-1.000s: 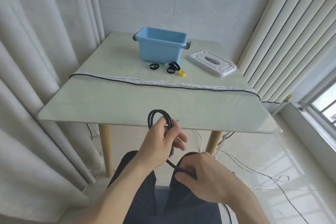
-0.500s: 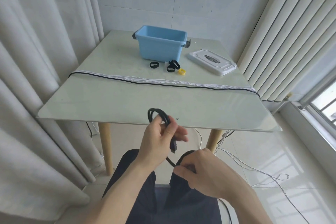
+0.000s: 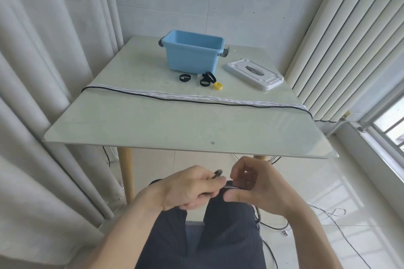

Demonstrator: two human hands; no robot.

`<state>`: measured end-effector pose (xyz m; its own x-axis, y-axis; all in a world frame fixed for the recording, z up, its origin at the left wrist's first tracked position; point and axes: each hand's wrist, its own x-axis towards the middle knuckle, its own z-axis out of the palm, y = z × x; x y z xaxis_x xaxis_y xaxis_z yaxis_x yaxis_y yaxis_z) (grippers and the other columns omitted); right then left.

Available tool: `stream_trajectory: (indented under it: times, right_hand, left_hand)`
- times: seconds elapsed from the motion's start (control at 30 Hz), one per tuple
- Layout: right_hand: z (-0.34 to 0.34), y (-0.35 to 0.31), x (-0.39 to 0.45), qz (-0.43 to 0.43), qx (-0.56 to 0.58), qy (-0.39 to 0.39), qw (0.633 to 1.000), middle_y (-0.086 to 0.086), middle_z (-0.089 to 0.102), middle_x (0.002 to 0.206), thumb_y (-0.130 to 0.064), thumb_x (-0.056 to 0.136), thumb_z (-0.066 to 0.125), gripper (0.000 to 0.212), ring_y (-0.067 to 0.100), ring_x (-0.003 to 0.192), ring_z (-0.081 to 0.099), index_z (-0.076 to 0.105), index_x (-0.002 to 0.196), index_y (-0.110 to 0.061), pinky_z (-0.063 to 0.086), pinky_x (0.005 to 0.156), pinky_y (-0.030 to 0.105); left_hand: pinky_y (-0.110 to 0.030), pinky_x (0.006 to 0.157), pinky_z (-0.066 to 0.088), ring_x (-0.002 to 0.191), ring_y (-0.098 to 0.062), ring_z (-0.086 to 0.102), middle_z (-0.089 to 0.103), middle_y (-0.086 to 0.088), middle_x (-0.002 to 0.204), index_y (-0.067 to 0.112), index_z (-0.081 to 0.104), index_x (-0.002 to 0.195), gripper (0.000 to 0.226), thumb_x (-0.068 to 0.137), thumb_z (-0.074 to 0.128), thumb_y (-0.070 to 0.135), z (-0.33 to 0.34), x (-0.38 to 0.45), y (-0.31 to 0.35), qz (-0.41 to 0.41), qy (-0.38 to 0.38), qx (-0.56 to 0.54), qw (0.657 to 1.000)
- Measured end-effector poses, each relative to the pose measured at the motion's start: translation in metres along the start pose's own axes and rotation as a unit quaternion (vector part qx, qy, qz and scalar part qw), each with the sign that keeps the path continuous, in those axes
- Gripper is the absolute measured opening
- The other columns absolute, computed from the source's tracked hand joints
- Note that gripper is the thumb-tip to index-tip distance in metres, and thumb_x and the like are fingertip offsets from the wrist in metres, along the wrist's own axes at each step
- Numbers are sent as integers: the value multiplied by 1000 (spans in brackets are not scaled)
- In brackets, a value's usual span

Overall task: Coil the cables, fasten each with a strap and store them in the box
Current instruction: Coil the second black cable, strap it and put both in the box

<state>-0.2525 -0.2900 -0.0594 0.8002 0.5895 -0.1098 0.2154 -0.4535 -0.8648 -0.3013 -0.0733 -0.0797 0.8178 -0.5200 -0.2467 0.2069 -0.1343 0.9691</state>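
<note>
My left hand point(image 3: 188, 190) sits low at about 7 o'clock, over my lap and below the near edge of the counter point(image 3: 153, 124). Its fingers point(image 3: 209, 182) are curled round a black cable point(image 3: 217, 174), whose dark end pokes up past my knuckles; the rest of the coil is hidden inside my grip. Just beside it, at about 5 o'clock, my right hand point(image 3: 255, 188) pinches the same cable between thumb and bent fingers, the two hands almost touching. More of the black cable trails down past my right knee to the floor.

On the counter, going from 9 o'clock to 3 o'clock, a band of white cables point(image 3: 175, 95) lies stretched straight across from edge to edge, with a second black cable point(image 3: 240, 103) running along its near side; both hang over the counter's two side edges. Beyond them, near 12 o'clock, a black strap point(image 3: 184, 78) lies looped, then two more black straps point(image 3: 207, 78) touching each other, then a small yellow strap point(image 3: 218, 85) just beside those. Behind the straps stands the blue box point(image 3: 192, 54), open, with grey handles. To its right, at about 1 o'clock, its white lid point(image 3: 254, 71) lies flat on the counter, apart from the box.

White cords point(image 3: 336, 214) lie loose on the floor tiles at 4 o'clock.
</note>
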Motion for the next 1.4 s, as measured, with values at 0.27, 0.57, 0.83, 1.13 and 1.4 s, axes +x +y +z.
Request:
stream_trajectory:
  times: [0.27, 0.57, 0.83, 1.13, 1.4]
  right_hand:
    - [-13, 49, -4, -12, 155, 28, 987, 15, 49, 62, -63, 78, 74, 48, 21, 59, 42, 65, 76, -16, 38, 62, 31]
    - [20, 9, 9, 17, 174, 78, 982, 4, 51, 50, -41, 98, 46, 45, 17, 40, 28, 67, 83, -3, 26, 42, 23]
    - [42, 7, 17, 142, 275, 48, 950, 13, 70, 102, -32, 107, 41, 32, 21, 64, 62, 61, 120, -11, 29, 36, 22]
    - [45, 4, 25, 115, 576, 52, 808, -2, 47, 64, -30, 97, 49, 27, 13, 58, 52, 60, 110, -10, 32, 43, 20]
    - [37, -7, 28, 73, 489, 98, 864, 6, 46, 60, -29, 103, 45, 37, 21, 52, 51, 61, 107, 4, 46, 66, 34]
  left_hand:
    - [-25, 35, 14, 29, -11, 25, 44, 5, 37, 15, 44, 68, 36, 96, 59, 32, -46, -16, -8, 136, -36, -430, 892]
    - [-28, 41, 18, 36, -16, 28, 31, 2, 51, 16, 42, 72, 43, 96, 49, 50, -18, 3, -16, 166, -87, -487, 853]
    - [-30, 48, 22, 42, -17, 32, 33, 2, 58, 15, 45, 80, 36, 104, 25, 33, -16, 6, -10, 188, -101, -497, 841]
    - [-27, 54, 35, 50, -13, 40, 38, 4, 60, 4, 62, 102, 33, 101, 36, 25, -14, 8, -18, 184, 22, -509, 841]
    - [-22, 43, 26, 42, -9, 15, 17, 9, 56, 12, 56, 86, 30, 102, 41, 32, -10, 10, -11, 158, 108, -492, 850]
